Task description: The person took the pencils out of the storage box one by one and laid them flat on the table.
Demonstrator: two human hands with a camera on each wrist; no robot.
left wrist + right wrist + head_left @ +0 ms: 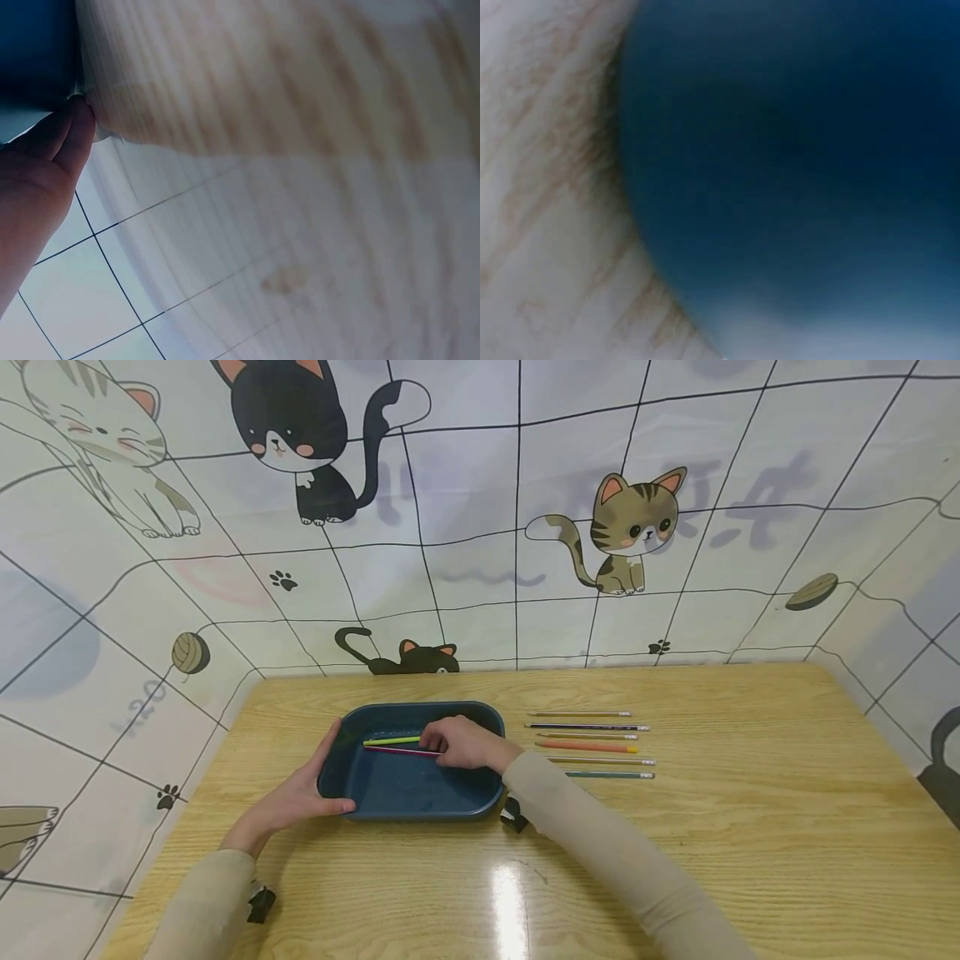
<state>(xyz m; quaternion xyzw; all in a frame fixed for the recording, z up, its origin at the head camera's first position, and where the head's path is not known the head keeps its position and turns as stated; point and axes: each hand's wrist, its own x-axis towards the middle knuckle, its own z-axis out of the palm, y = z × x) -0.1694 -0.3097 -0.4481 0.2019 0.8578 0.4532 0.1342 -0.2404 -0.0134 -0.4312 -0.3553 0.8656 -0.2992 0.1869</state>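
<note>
A dark blue tray (420, 806) stands on the wooden table. My left hand (300, 789) holds its left end, with the thumb on the front rim and the fingers along the outer left side; the left wrist view shows fingers (75, 139) against the wall. Inside the tray my right hand (468, 743) has its fingers curled down and pinches a pink pencil (397, 750). A yellow-green pencil (390, 741) lies just behind it; the right ends of both are hidden by the hand. The right wrist view shows mostly blurred blue tray (780, 187).
Right of the tray several pencils lie in a row, among them an orange pencil (585, 747), a dark pencil (585, 727) and a teal pencil (615, 775). A cat-patterned cloth (480, 577) hangs behind the table (750, 793). A dark object (945, 768) stands at the right edge.
</note>
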